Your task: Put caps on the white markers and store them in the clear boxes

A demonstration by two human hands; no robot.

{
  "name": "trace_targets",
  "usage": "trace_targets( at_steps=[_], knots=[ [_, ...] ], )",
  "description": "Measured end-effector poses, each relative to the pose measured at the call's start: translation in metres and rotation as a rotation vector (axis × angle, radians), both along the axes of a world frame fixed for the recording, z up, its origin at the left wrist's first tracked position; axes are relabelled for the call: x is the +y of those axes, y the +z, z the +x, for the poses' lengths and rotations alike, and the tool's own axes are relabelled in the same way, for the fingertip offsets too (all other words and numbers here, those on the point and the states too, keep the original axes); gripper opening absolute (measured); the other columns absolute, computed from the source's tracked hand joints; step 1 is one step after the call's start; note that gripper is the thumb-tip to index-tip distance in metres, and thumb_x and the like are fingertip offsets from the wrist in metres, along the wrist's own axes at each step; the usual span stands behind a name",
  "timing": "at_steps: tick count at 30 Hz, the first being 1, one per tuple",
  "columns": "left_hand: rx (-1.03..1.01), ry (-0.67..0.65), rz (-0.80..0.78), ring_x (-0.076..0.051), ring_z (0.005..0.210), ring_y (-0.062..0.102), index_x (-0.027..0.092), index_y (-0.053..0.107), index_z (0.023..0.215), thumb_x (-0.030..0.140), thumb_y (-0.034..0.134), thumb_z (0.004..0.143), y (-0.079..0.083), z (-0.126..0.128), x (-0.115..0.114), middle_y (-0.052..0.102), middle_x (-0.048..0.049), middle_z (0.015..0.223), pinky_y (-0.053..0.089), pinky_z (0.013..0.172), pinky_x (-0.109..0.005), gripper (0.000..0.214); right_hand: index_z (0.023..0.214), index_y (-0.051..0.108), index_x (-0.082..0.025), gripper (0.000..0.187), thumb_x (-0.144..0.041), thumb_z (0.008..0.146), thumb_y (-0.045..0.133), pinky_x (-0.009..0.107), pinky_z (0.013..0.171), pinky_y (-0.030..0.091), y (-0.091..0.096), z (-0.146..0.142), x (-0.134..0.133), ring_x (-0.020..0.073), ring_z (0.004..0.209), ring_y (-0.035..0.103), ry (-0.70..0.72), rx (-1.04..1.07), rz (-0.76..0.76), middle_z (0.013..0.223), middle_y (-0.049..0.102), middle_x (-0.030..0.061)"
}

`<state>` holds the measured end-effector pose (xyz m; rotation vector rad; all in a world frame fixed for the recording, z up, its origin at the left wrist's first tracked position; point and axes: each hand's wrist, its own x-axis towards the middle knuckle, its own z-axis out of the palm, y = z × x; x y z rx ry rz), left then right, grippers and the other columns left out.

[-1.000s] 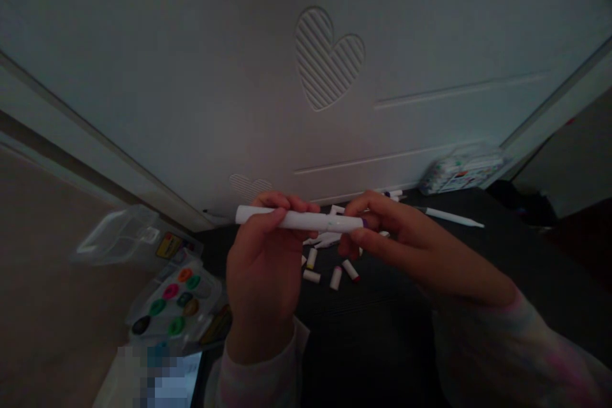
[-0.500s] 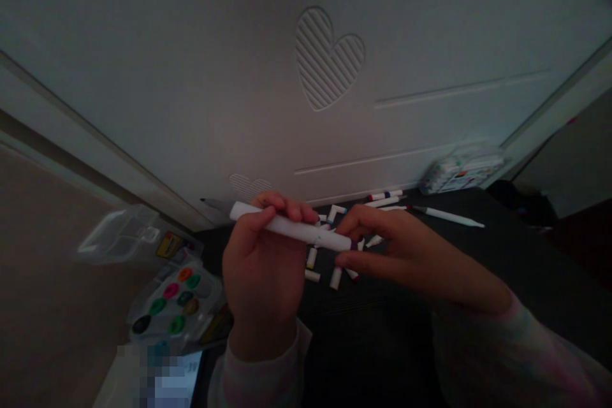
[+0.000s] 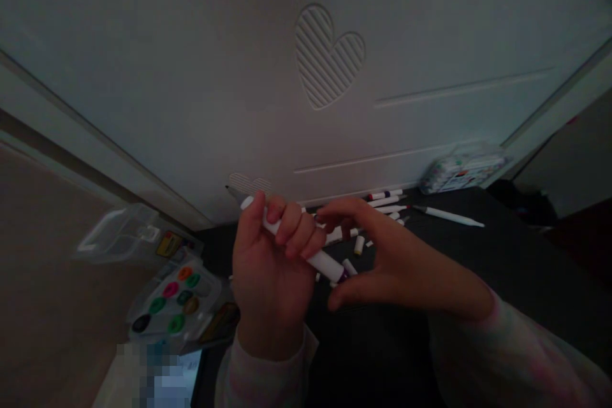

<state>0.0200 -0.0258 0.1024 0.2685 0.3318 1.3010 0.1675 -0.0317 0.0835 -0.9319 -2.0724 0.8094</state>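
Fingers [image 3: 292, 229] of the left hand [image 3: 268, 274] are clenched round a white marker [image 3: 326, 263], which slants down to the right. The right hand [image 3: 399, 264] is spread loosely about its lower purple end, seemingly not gripping. Loose markers [image 3: 385, 199] lie beyond.

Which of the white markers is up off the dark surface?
The white marker gripped in the left hand, tilted with its purple end toward the right hand; the other markers lie on the dark surface.
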Motion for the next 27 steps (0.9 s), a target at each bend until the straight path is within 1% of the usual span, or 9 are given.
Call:
trace_targets(
  at_steps=[2, 3, 7, 11, 14, 17, 22, 25, 27],
  knots=[
    [0.0, -0.015, -0.008, -0.004, 0.037, 0.021, 0.018, 0.029, 0.058, 0.031, 0.031, 0.089, 0.0, 0.001, -0.001, 0.016, 0.0083, 0.047, 0.027, 0.038, -0.017, 0.034, 0.125, 0.034, -0.023, 0.082, -0.043, 0.057, 0.076, 0.028, 0.084, 0.042, -0.001, 0.001, 0.0, 0.0166, 0.098, 0.052, 0.017, 0.02, 0.022, 0.118, 0.05, 0.0047],
    [-0.001, -0.018, -0.015, -0.004, 0.036, 0.021, 0.018, 0.029, 0.058, 0.031, 0.031, 0.089, 0.0, 0.002, -0.001, 0.016, 0.0084, 0.046, 0.027, 0.038, -0.017, 0.033, 0.127, 0.032, -0.024, 0.084, -0.043, 0.058, 0.076, 0.029, 0.087, 0.042, -0.001, 0.001, 0.001, 0.0175, 0.102, 0.051, 0.033, 0.021, 0.02, 0.121, 0.049, 0.0054],
    [0.0, -0.017, -0.049, -0.004, 0.035, 0.022, 0.018, 0.029, 0.058, 0.031, 0.033, 0.088, 0.0, 0.005, -0.001, 0.017, 0.0085, 0.046, 0.029, 0.038, -0.017, 0.033, 0.127, 0.035, -0.023, 0.08, -0.041, 0.06, 0.075, 0.031, 0.093, 0.039, 0.004, 0.002, 0.002, 0.0192, 0.113, 0.047, 0.102, 0.014, -0.003, 0.125, 0.048, 0.0054],
    [-0.007, -0.026, -0.079, -0.004, 0.035, 0.023, 0.018, 0.03, 0.058, 0.031, 0.034, 0.088, 0.0, 0.005, -0.001, 0.018, 0.0084, 0.046, 0.028, 0.037, -0.016, 0.033, 0.126, 0.036, -0.024, 0.078, -0.04, 0.061, 0.075, 0.033, 0.093, 0.04, 0.006, 0.002, 0.002, 0.0203, 0.113, 0.047, 0.103, 0.028, 0.011, 0.125, 0.049, 0.0062],
    [-0.018, -0.028, -0.087, -0.003, 0.035, 0.023, 0.018, 0.033, 0.059, 0.034, 0.033, 0.089, -0.001, 0.007, 0.0, 0.019, 0.0083, 0.046, 0.026, 0.036, -0.015, 0.034, 0.126, 0.035, -0.024, 0.077, -0.041, 0.062, 0.074, 0.031, 0.096, 0.038, 0.004, 0.003, 0.002, 0.0197, 0.116, 0.045, 0.116, 0.016, 0.045, 0.127, 0.047, 0.0057],
    [-0.003, -0.035, -0.072, -0.003, 0.035, 0.023, 0.018, 0.036, 0.061, 0.041, 0.032, 0.089, -0.003, 0.013, -0.003, 0.022, 0.0078, 0.046, 0.025, 0.035, -0.014, 0.037, 0.127, 0.034, -0.025, 0.074, -0.04, 0.064, 0.072, 0.031, 0.099, 0.037, 0.001, 0.003, 0.002, 0.0199, 0.118, 0.043, 0.097, -0.013, 0.058, 0.129, 0.045, 0.0049],
    [0.017, -0.095, -0.023, -0.004, 0.034, 0.024, 0.019, 0.041, 0.066, 0.054, 0.027, 0.086, -0.008, 0.023, -0.004, 0.03, 0.0064, 0.046, 0.022, 0.032, -0.015, 0.043, 0.128, 0.033, -0.029, 0.071, -0.034, 0.068, 0.07, 0.034, 0.096, 0.04, -0.003, 0.002, 0.004, 0.0213, 0.11, 0.048, 0.016, -0.062, 0.056, 0.122, 0.046, 0.0042],
    [0.076, -0.076, 0.02, -0.005, 0.033, 0.025, 0.02, 0.043, 0.067, 0.057, 0.022, 0.086, -0.01, 0.02, -0.003, 0.031, 0.0057, 0.046, 0.022, 0.031, -0.015, 0.047, 0.13, 0.033, -0.03, 0.075, -0.04, 0.065, 0.07, 0.039, 0.101, 0.035, -0.003, 0.002, 0.005, 0.0252, 0.114, 0.045, 0.024, -0.083, 0.088, 0.125, 0.044, 0.0059],
    [0.126, -0.069, 0.06, -0.005, 0.033, 0.026, 0.019, 0.046, 0.068, 0.054, 0.022, 0.087, -0.01, 0.016, -0.003, 0.032, 0.0053, 0.047, 0.021, 0.032, -0.015, 0.046, 0.131, 0.033, -0.031, 0.077, -0.048, 0.065, 0.068, 0.042, 0.104, 0.032, -0.002, 0.005, 0.004, 0.0277, 0.117, 0.042, 0.034, -0.064, 0.054, 0.129, 0.042, 0.0063]
  ],
)
